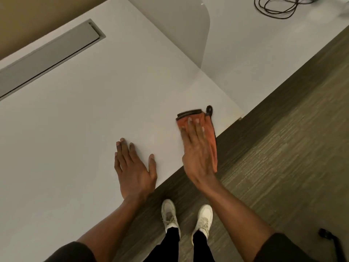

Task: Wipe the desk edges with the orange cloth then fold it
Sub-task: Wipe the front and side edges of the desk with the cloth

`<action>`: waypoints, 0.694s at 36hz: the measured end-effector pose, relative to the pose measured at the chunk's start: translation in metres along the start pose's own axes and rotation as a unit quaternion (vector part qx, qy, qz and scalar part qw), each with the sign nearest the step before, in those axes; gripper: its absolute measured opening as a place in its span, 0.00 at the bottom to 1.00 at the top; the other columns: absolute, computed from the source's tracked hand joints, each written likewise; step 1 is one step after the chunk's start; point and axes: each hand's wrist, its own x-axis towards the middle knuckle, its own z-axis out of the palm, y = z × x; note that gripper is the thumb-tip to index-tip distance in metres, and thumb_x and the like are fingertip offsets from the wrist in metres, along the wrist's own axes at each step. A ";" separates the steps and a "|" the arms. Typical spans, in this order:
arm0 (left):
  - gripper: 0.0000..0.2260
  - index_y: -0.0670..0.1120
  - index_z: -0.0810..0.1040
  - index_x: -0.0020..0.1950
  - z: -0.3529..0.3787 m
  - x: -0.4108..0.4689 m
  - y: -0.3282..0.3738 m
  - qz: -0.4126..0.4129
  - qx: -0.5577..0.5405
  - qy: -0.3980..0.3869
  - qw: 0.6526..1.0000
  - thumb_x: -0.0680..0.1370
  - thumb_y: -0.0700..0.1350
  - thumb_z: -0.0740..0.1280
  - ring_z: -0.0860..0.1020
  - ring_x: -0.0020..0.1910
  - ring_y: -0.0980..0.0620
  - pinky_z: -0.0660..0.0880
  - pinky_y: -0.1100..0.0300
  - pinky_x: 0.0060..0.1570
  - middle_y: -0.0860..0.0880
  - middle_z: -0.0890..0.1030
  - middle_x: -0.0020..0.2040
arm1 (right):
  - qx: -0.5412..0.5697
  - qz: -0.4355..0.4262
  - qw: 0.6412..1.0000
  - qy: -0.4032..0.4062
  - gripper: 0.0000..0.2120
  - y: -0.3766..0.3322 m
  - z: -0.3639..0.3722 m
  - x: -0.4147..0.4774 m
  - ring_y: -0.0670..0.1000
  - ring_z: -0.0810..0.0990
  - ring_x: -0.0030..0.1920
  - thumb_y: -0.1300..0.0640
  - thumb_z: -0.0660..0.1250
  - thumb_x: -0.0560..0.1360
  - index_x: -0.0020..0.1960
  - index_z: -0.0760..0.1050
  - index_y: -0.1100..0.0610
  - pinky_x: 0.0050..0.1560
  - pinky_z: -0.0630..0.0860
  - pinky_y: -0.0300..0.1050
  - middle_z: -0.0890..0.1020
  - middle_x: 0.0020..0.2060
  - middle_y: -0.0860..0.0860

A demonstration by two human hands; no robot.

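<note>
- We pressed our right hand [198, 148] flat, fingers spread, on the orange cloth [206, 129] at the desk [75, 129] front edge.
- Our left hand [134, 167] lay open and empty, steadying beside it.
- We judged wiping underway, folding not begun.
- The desk surface offered open room; a cable [277, 6] lay well apart.

Grey-brown striped carpet [273, 167] running under the white furniture, tan wall [37, 14] showing at top left, coiled dark cable [277, 8] lying far right, dim warm light falling evenly.
</note>
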 end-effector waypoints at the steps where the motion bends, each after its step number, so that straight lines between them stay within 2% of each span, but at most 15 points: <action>1: 0.37 0.41 0.54 0.88 -0.001 0.000 0.000 0.001 -0.001 0.000 1.000 0.87 0.65 0.50 0.40 0.89 0.48 0.45 0.45 0.87 0.44 0.45 0.90 | -0.035 0.017 0.999 0.017 0.34 0.010 -0.004 0.011 0.62 0.47 0.85 0.64 0.52 0.79 0.85 0.53 0.58 0.84 0.46 0.62 0.53 0.84 0.61; 4: 0.37 0.40 0.55 0.87 -0.003 0.000 0.002 0.002 -0.004 0.002 1.000 0.87 0.65 0.50 0.41 0.89 0.47 0.45 0.45 0.87 0.43 0.46 0.90 | -0.130 0.090 0.986 0.044 0.33 0.048 -0.021 0.053 0.61 0.54 0.85 0.59 0.60 0.80 0.84 0.57 0.57 0.81 0.29 0.59 0.59 0.83 0.60; 5: 0.37 0.40 0.55 0.87 -0.003 0.000 0.002 0.002 -0.004 0.004 1.000 0.87 0.65 0.50 0.42 0.89 0.47 0.45 0.44 0.87 0.43 0.46 0.90 | -0.130 0.114 0.984 0.037 0.35 0.060 -0.025 0.066 0.60 0.55 0.84 0.59 0.64 0.80 0.84 0.57 0.57 0.80 0.27 0.57 0.60 0.83 0.60; 8: 0.37 0.39 0.55 0.87 -0.002 -0.001 0.001 0.003 -0.002 0.005 1.000 0.87 0.65 0.49 0.41 0.89 0.47 0.45 0.45 0.87 0.43 0.46 0.90 | -0.092 0.138 0.986 0.018 0.37 0.073 -0.024 0.080 0.60 0.54 0.85 0.63 0.65 0.79 0.85 0.54 0.58 0.84 0.37 0.57 0.57 0.84 0.60; 9: 0.37 0.39 0.55 0.87 -0.001 -0.001 0.001 0.004 0.000 0.006 1.000 0.87 0.65 0.49 0.41 0.89 0.46 0.45 0.45 0.87 0.42 0.47 0.90 | -0.085 0.128 0.988 0.028 0.37 0.067 -0.021 0.076 0.60 0.53 0.85 0.63 0.64 0.79 0.85 0.53 0.59 0.84 0.37 0.57 0.57 0.84 0.60; 12: 0.37 0.39 0.55 0.87 0.000 0.000 0.001 0.006 0.004 0.010 1.000 0.87 0.65 0.49 0.41 0.89 0.46 0.45 0.44 0.87 0.42 0.47 0.90 | -0.042 0.050 0.996 0.063 0.39 0.035 -0.008 0.045 0.61 0.53 0.85 0.68 0.62 0.77 0.85 0.52 0.60 0.85 0.39 0.55 0.56 0.84 0.61; 14: 0.37 0.39 0.55 0.87 0.001 0.001 0.001 0.005 0.007 0.010 1.000 0.87 0.65 0.49 0.41 0.89 0.46 0.46 0.44 0.87 0.42 0.47 0.90 | 0.010 -0.018 0.999 0.033 0.37 0.007 0.002 0.015 0.60 0.51 0.85 0.69 0.56 0.77 0.85 0.52 0.60 0.86 0.46 0.56 0.55 0.84 0.60; 16: 0.37 0.39 0.55 0.87 0.002 0.001 -0.001 0.006 0.007 0.010 1.000 0.87 0.65 0.48 0.41 0.89 0.46 0.46 0.44 0.87 0.42 0.47 0.90 | 0.031 -0.086 0.996 -0.006 0.34 -0.013 0.010 -0.013 0.61 0.49 0.85 0.67 0.47 0.77 0.84 0.54 0.62 0.84 0.51 0.59 0.54 0.84 0.62; 19: 0.38 0.39 0.55 0.87 0.004 0.002 -0.002 0.005 0.008 0.012 1.000 0.87 0.65 0.48 0.41 0.89 0.46 0.46 0.43 0.87 0.43 0.46 0.90 | 0.012 -0.128 0.992 -0.010 0.35 -0.008 0.012 -0.020 0.63 0.53 0.85 0.65 0.45 0.76 0.83 0.59 0.62 0.83 0.54 0.61 0.59 0.83 0.63; 22: 0.38 0.40 0.55 0.87 0.003 0.002 -0.003 0.004 0.008 0.012 1.000 0.87 0.66 0.48 0.41 0.89 0.47 0.46 0.44 0.87 0.43 0.46 0.90 | -0.051 -0.035 0.996 0.066 0.35 0.029 -0.001 0.026 0.62 0.60 0.83 0.64 0.56 0.77 0.84 0.58 0.56 0.83 0.53 0.62 0.66 0.81 0.60; 24: 0.38 0.40 0.55 0.87 0.002 0.002 -0.002 0.003 0.004 0.011 1.000 0.87 0.66 0.48 0.41 0.89 0.47 0.46 0.44 0.87 0.43 0.47 0.90 | -0.107 0.055 0.991 0.058 0.38 0.055 -0.012 0.068 0.63 0.59 0.83 0.60 0.65 0.76 0.84 0.55 0.58 0.83 0.50 0.65 0.65 0.81 0.62; 25: 0.38 0.40 0.55 0.87 0.001 0.002 -0.002 0.004 0.003 0.011 1.000 0.87 0.66 0.48 0.41 0.89 0.47 0.46 0.44 0.87 0.43 0.46 0.90 | -0.097 0.093 0.990 0.042 0.40 0.063 -0.016 0.086 0.63 0.58 0.83 0.60 0.67 0.76 0.84 0.54 0.59 0.83 0.50 0.64 0.63 0.82 0.62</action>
